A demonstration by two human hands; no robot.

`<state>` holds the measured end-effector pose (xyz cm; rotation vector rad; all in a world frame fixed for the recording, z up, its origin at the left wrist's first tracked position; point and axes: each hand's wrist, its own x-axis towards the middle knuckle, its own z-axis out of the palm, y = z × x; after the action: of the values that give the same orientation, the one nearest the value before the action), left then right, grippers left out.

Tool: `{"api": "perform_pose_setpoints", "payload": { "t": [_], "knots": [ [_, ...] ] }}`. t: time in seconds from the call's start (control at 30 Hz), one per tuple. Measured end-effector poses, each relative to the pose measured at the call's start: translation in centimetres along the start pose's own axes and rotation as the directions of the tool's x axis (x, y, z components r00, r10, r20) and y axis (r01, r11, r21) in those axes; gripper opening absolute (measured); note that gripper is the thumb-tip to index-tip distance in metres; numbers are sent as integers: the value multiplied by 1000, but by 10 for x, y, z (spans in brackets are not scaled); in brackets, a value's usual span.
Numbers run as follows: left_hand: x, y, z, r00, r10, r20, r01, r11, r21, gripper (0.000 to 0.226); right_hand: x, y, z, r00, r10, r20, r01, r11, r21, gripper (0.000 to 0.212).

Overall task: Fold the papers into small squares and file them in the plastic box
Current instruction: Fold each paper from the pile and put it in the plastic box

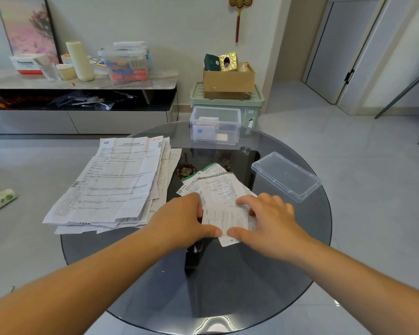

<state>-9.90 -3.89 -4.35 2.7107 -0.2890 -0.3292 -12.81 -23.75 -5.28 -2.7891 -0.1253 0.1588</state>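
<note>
Folded paper (pixel 228 220) lies between my hands on other slips (pixel 213 187); my left hand (pixel 182 221) pinches its left edge, fingertips hard to make out, and my right hand (pixel 269 218) holds the other side with curled fingers and thumb. Plastic box (pixel 215 125) stands beyond both hands, contents blurred; unfolded stack (pixel 114 182) lies left of my left hand

I see bare tabletop (pixel 228 286) from 5 to 7 o'clock. The paper stack (pixel 116 182) blocks 10 o'clock, the lid (pixel 286 176) sits at 2, the box (pixel 215 125) at 12, with a gap between them.
</note>
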Motion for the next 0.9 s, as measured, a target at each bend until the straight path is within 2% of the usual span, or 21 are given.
{"api": "perform_pose_setpoints", "payload": {
  "t": [0.2,0.3,0.37,0.43,0.5,0.6,0.77,0.9],
  "knots": [
    [2,2,-2,999,-6,36,7,1000,-21,51,0,11,-15,992,-42,116,36,998,53,66],
    [3,4,-4,1000,-7,27,7,1000,16,63,-1,11,-16,992,-64,108,54,994,90,66],
    [4,6,-5,1000,7,2,-7,999,42,82,-2,10,-16,994,-70,86,60,992,112,64],
    [6,6,-4,998,54,15,-54,998,43,90,-3,10,-15,993,-116,22,114,991,65,58],
    [6,5,-3,992,112,54,-114,993,22,81,-5,7,-13,976,-217,-21,217,976,1,47],
    [7,4,-3,987,145,72,-148,988,35,72,-10,4,-7,946,-320,43,321,947,-17,36],
    [10,5,-3,990,138,29,-139,990,39,49,-11,8,-4,941,-334,51,333,943,15,34],
    [8,9,-5,988,152,5,-151,988,-36,26,-10,7,-5,944,-328,44,327,944,30,46]
  ]
}}
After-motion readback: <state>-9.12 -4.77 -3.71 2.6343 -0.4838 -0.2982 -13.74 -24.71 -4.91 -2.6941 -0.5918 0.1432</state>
